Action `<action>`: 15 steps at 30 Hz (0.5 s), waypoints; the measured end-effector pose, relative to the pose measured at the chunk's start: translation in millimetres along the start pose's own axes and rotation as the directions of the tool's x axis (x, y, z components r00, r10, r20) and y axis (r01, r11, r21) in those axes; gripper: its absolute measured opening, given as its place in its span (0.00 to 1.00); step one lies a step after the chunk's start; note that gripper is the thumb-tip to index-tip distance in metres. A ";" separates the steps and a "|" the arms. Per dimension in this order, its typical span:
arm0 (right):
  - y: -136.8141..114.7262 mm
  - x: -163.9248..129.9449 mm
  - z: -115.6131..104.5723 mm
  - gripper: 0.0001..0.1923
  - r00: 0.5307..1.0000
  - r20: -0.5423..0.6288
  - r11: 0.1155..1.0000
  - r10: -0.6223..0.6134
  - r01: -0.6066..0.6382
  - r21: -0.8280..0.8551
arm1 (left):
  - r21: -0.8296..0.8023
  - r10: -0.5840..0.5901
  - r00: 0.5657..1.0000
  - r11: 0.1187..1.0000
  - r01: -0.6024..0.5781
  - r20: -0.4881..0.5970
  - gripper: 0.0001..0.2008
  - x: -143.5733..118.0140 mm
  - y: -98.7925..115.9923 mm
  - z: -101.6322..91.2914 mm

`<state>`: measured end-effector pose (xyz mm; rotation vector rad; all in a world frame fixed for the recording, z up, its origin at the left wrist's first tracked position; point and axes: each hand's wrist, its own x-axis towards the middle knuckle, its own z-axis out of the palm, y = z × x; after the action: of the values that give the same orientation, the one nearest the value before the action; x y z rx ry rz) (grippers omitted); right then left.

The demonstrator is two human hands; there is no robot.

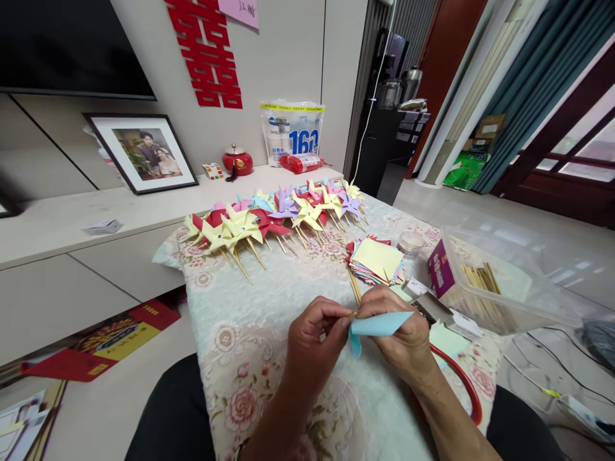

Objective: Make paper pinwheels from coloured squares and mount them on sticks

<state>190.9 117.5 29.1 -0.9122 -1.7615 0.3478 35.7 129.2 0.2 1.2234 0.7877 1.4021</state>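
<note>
Light blue paper (384,324), partly folded over with one flap hanging down, is gripped by my right hand (401,333). My left hand (319,336) meets it at the paper's left edge, thumb and fingertips pinched together on a small tan end that looks like a wooden stick (352,315). The fingers hide most of that join. Just beyond my hands, a stack of coloured paper pieces (377,257) has a pale yellow sheet on top. Some wooden sticks (354,287) poke out beneath it. Finished paper pinwheels (240,227) on sticks lie in a row along the table's far side.
To the right, a clear plastic box (523,304) holds more sticks. Small opened boxes (432,307), a round clear container (410,243) and a red curved handle (464,384) lie nearby on the floral tablecloth (259,384). A cabinet with a framed photo (144,153) stands behind.
</note>
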 end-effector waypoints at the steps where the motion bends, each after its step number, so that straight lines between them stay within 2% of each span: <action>1: 0.2 -0.2 -0.1 0.07 1.000 -0.003 1.000 -0.003 0.003 0.000 | 0.028 0.016 1.000 0.999 -0.016 0.005 0.04 -0.1 0.1 -0.8; 8: 4.1 -2.9 0.5 0.04 1.000 -0.006 1.000 -0.016 0.016 0.016 | 0.199 0.130 0.991 0.971 -0.134 0.033 0.03 -1.1 2.9 -2.4; 11: 5.0 -3.9 0.9 0.03 0.999 -0.047 1.000 -0.014 0.015 0.012 | 0.237 0.173 0.984 0.955 -0.177 0.038 0.04 -1.3 4.2 -2.9; 15: 6.8 -5.7 -0.3 0.06 0.999 -0.038 1.000 -0.015 0.015 0.004 | 0.276 0.209 0.977 0.937 -0.215 0.049 0.04 -1.4 7.9 -4.1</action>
<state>194.7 117.8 21.1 -0.8968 -1.7318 0.3222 29.5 126.7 6.3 1.5771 0.8832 1.4845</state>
